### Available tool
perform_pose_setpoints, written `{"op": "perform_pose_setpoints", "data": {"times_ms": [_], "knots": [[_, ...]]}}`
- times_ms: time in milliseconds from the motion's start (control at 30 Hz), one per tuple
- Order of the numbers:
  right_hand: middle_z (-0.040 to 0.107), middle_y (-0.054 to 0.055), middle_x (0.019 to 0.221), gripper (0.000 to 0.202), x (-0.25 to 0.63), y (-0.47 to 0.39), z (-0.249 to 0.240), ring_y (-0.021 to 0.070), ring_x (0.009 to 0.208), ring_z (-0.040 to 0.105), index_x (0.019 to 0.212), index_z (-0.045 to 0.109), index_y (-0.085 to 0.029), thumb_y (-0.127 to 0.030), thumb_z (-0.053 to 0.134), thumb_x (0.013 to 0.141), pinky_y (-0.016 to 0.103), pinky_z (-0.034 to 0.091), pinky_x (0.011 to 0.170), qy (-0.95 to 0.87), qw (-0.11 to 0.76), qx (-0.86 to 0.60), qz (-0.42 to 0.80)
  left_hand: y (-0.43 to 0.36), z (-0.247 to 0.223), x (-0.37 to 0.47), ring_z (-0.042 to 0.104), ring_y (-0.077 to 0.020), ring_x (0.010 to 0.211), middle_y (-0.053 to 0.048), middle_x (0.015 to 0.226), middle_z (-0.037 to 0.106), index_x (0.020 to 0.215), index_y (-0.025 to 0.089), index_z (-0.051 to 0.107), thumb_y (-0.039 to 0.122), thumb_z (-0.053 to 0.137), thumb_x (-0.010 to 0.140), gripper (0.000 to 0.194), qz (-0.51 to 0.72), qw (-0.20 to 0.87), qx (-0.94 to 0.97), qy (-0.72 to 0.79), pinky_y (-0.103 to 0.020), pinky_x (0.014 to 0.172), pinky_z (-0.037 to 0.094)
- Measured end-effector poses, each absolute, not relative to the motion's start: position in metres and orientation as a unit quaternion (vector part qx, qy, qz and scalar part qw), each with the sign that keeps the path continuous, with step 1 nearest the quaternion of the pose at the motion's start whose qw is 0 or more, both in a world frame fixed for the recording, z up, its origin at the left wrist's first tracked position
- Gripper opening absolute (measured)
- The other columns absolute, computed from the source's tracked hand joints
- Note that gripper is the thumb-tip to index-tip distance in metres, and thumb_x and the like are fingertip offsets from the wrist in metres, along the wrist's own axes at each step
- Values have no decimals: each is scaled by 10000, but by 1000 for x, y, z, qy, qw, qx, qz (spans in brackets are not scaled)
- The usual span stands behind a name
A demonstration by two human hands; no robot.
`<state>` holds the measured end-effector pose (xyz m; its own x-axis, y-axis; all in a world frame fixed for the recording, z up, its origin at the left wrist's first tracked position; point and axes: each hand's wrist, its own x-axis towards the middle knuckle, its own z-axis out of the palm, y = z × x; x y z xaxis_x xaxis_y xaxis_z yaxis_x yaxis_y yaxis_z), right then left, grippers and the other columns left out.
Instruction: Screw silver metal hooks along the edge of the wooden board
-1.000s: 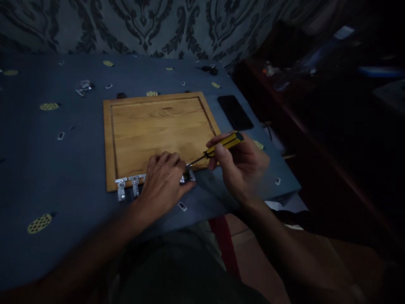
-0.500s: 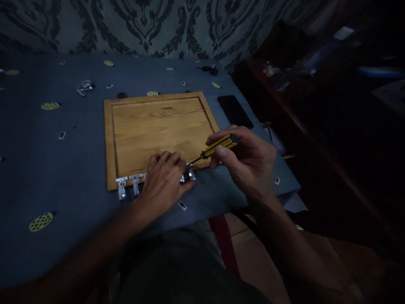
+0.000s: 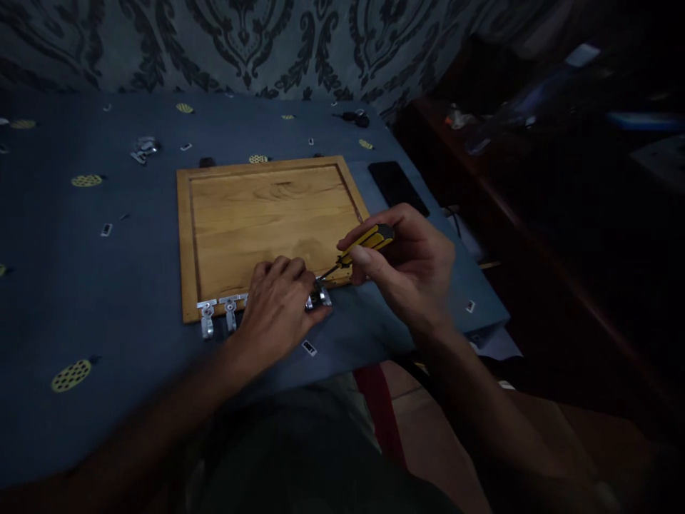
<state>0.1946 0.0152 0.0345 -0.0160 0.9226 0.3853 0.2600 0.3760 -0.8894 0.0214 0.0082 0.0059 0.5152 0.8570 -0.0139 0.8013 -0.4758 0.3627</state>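
Note:
A framed wooden panel (image 3: 267,214) lies flat on the blue patterned cloth. Along its near edge sit several metal cabinet hinges (image 3: 230,313), their arms sticking out past the wood. My left hand (image 3: 278,303) rests over that edge, closed around a hinge (image 3: 324,295) near the right end, which its fingers partly cover. In my right hand (image 3: 414,264) is a screwdriver (image 3: 369,243) with a yellow and black handle, pinched between thumb and fingers. Its shaft slants down left to the hinge beside my left fingertips; the exact contact of the tip is too small to make out.
A black phone (image 3: 397,187) lies right of the panel. More metal hinges (image 3: 145,148) are at the back left of the cloth, and a dark tool (image 3: 354,118) is at the back right. The table's right edge borders a dark cabinet with a plastic bottle (image 3: 524,107).
My right hand and the screwdriver handle have shifted a little to the left, with the grip on the handle slightly changed. My left hand and the panel stay in place.

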Motion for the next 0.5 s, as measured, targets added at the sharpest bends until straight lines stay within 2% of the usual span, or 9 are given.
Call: {"op": "perform_pose_setpoints", "data": {"times_ms": [133,267,367,500], "knots": [[746,6,952,236,201,16,38,85,542,620,1060,735,-243,-444,706,940,248,529,497,-674,502,-432,326,9,9,22,580,-335,1181,-94,1157,679,1096,152,728,414,771,904,329,74,175,854,485,-490,1004,445],[734,-15,870,167,199,18,36,82,519,581,903,733,-233,-398,724,927,245,487,465,-688,510,-441,267,9,8,21,594,-329,1149,-91,1115,684,1077,156,727,420,778,898,323,86,164,855,484,-487,983,459],[683,-28,764,158,192,19,29,99,559,566,817,697,-234,-347,734,922,263,490,525,-682,531,-466,191,8,5,21,602,-323,1127,-89,1092,685,1055,160,724,415,786,893,308,99,156,858,479,-472,958,463],[688,-14,794,93,188,13,21,142,652,607,874,685,-253,-307,702,948,320,506,625,-689,569,-436,104,7,4,20,597,-327,1141,-92,1102,682,1067,153,722,410,774,904,309,100,157,859,478,-468,949,453]]}}
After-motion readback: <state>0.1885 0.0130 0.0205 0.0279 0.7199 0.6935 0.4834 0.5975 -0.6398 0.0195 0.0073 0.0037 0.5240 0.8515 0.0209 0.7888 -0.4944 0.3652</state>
